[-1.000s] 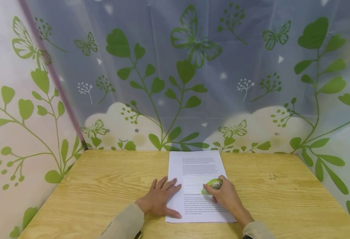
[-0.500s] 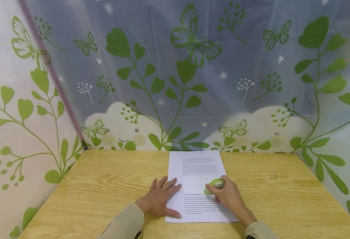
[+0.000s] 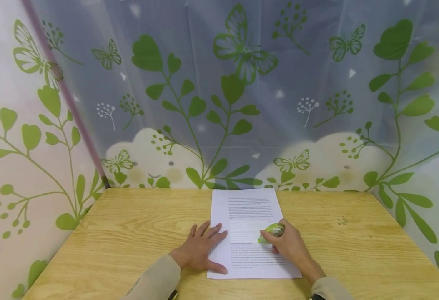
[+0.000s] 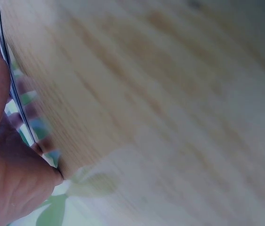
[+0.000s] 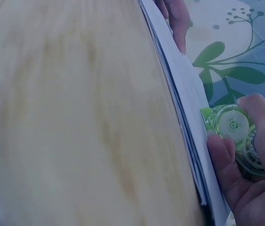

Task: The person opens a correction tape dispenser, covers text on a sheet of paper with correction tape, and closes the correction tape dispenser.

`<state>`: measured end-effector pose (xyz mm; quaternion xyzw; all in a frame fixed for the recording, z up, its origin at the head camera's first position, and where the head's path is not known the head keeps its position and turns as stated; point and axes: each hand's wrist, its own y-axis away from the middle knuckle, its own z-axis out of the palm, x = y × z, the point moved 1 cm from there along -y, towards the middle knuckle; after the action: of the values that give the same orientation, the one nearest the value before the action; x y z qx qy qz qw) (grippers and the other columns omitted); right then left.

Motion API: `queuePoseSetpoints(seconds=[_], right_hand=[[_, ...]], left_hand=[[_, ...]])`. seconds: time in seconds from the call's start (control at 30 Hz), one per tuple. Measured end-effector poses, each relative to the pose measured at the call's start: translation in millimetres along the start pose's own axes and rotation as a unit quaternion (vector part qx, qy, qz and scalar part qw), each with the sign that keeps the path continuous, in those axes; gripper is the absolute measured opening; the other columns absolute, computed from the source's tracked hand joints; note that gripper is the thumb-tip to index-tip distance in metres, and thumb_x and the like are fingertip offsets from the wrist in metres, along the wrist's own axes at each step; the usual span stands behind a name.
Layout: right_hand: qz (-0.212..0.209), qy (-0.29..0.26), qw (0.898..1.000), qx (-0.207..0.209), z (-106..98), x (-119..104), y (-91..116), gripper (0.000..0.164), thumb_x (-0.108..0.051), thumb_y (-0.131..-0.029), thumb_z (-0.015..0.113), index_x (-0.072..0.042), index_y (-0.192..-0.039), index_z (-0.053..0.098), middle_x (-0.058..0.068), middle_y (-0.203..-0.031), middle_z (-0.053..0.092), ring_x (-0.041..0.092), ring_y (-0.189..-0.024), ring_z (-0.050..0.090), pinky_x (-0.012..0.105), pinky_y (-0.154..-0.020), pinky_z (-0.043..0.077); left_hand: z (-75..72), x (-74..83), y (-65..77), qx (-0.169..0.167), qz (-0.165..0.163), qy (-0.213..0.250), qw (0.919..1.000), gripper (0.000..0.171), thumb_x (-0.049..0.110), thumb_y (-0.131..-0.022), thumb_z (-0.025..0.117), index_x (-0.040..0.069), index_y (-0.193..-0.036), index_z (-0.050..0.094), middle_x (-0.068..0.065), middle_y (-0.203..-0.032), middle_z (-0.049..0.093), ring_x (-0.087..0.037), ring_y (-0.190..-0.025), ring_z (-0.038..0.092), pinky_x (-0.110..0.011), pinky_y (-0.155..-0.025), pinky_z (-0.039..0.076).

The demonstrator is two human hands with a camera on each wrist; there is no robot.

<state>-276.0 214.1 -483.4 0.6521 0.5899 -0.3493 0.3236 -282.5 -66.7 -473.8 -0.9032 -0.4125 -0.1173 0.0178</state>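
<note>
My right hand (image 3: 292, 246) pinches a green, see-through correction tape dispenser (image 3: 274, 230), its tip down at the printed paper (image 3: 219, 208). In the right wrist view the round reel inside the correction tape (image 5: 233, 123) shows between thumb and fingers, and its green tip meets the sheets. Blank white bands (image 3: 242, 231) cross the page between two blocks of print. On the paper's left edge lies my left hand (image 3: 199, 249), fingers spread and straight. The left wrist view shows only part of the left hand (image 4: 10, 155) against the paper's edge.
The paper is a thin stack of sheets on a wooden table (image 3: 140, 233), reaching near its back edge. Behind and beside the table hangs a curtain (image 3: 189, 83) with leaves and butterflies. A small mark (image 3: 342, 221) shows on the tabletop at right.
My right hand has slid a little to the right across the page with the correction tape. The left hand stays in place on the paper.
</note>
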Motion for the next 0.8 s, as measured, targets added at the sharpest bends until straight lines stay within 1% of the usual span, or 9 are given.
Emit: queuePoseSetpoints(seconds=[0.2,0.4,0.67,0.8], right_hand=[[0.000,0.013,1.000,0.004,-3.3,3.2,-0.3,0.047,-0.041,-0.080,0.076,-0.004,-0.093,0.048,0.005,-0.065,0.057,0.015,-0.047,0.057,0.027,-0.048,0.047],[-0.004,0.016,1.000,0.004,-6.9,5.5,-0.3,0.048,-0.041,-0.080,0.076,-0.004,-0.094,0.049,0.005,-0.064,0.057,0.015,-0.047,0.056,0.027,-0.049,0.047],[-0.002,0.031,1.000,0.004,-12.9,9.2,-1.4,0.050,-0.045,-0.080,0.075,-0.004,-0.095,0.050,0.004,-0.059,0.057,0.016,-0.047,0.056,0.027,-0.058,0.046],[-0.005,0.031,1.000,0.004,-15.7,10.9,-1.7,0.050,-0.044,-0.080,0.075,-0.004,-0.094,0.050,0.005,-0.060,0.057,0.016,-0.048,0.057,0.027,-0.056,0.047]], left_hand=[[0.2,-0.4,-0.3,0.001,0.001,0.002,1.0000,0.099,0.075,-0.073,0.059,0.018,-0.150,0.033,-0.007,-0.156,0.023,-0.041,-0.140,0.015,-0.064,-0.106,0.012],[0.7,-0.1,-0.3,0.000,0.001,0.002,1.0000,0.099,0.075,-0.074,0.059,0.018,-0.150,0.033,-0.006,-0.156,0.023,-0.041,-0.140,0.015,-0.064,-0.106,0.012],[0.9,-0.1,-0.3,0.002,0.003,0.001,1.0000,0.099,0.075,-0.073,0.059,0.018,-0.150,0.033,-0.007,-0.156,0.023,-0.041,-0.140,0.015,-0.065,-0.105,0.012],[1.0,-0.4,-0.2,0.002,0.004,0.000,1.0000,0.098,0.075,-0.074,0.058,0.018,-0.150,0.033,-0.007,-0.156,0.024,-0.042,-0.140,0.015,-0.066,-0.105,0.012]])
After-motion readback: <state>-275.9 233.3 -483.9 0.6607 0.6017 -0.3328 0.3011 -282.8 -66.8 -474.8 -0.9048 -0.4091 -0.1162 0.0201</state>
